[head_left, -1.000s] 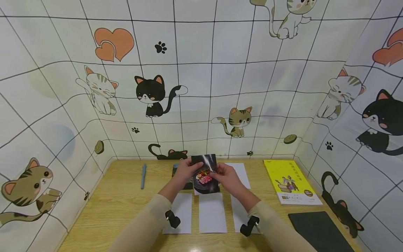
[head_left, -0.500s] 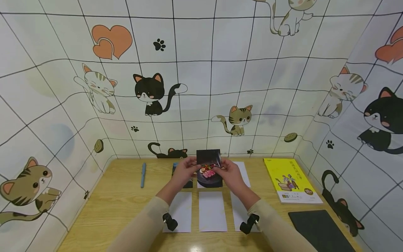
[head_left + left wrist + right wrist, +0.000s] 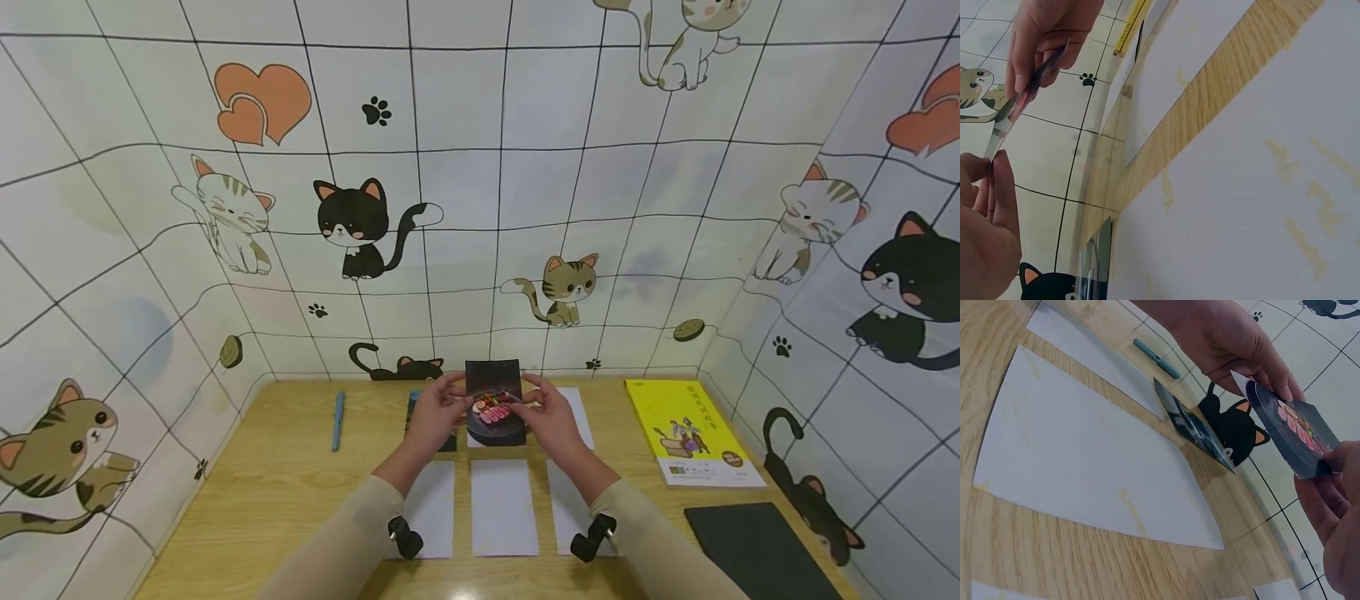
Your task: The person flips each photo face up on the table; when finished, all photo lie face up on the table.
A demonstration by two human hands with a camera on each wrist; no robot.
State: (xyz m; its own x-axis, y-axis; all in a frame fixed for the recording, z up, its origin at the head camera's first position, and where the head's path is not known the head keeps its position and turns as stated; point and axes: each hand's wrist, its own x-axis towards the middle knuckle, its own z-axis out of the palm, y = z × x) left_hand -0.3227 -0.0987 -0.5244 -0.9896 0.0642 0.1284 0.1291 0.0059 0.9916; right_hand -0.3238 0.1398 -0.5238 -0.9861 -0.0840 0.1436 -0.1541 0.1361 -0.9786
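Note:
Both hands hold up a dark food photo (image 3: 493,421), with meat and colourful garnish on a black plate, above the far side of the table. My left hand (image 3: 435,417) pinches its left edge between thumb and fingers. On the opposite edge, my right hand (image 3: 553,421) does the same. The left wrist view has the photo (image 3: 1025,97) nearly edge-on, slightly bent, between the two hands. Behind and below it lies a white sheet (image 3: 477,442), mostly covered in the head view. A second dark photo (image 3: 1194,428) lies flat beside the left hand, partly hidden by it in the head view.
Three white sheets form a front row, the middle sheet (image 3: 505,508) between two partly hidden by the arms. Another sheet (image 3: 576,412) lies behind the right hand. A blue pen (image 3: 338,421) is at left; a yellow book (image 3: 693,433) and dark grey board (image 3: 761,550) are at right.
The photo has moved slightly away from me and straightened, and its glare has faded. My left thumb has shifted from the photo's upper face to its side edge.

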